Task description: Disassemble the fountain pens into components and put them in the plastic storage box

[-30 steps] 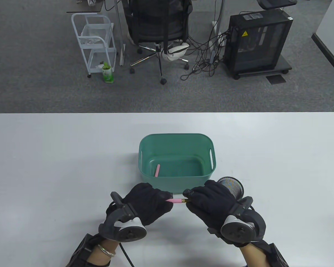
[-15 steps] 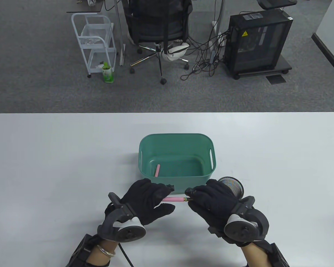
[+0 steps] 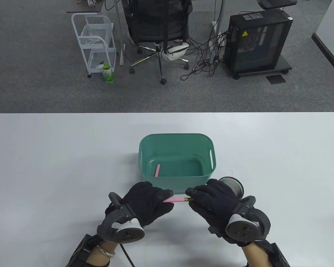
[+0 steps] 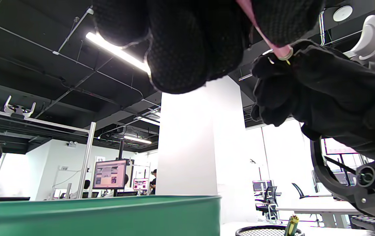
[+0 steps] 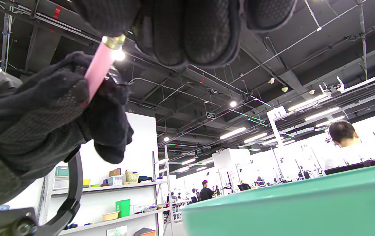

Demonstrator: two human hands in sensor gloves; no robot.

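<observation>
White tabletop (image 3: 58,155) carries everything. Green storage box (image 3: 177,139) sits mid-table, just beyond your hands; one pink pen part (image 3: 157,170) lies on its floor near the left wall. Mesh pen cup (image 3: 233,185) stands just right of the box's near corner, partly behind your right hand; in the left wrist view a pen tip pokes out of it.

Your left hand (image 3: 147,200) has its fingers curled round the left end of the pink pen barrel (image 3: 176,199). Your right hand (image 3: 211,201) pinches the gold end of the same pen. Pen is level, held between both hands above the tabletop, just in front of the box's near wall. Right wrist view shows the gold ring at the barrel's end right at your fingertips (image 5: 187,36).
</observation>
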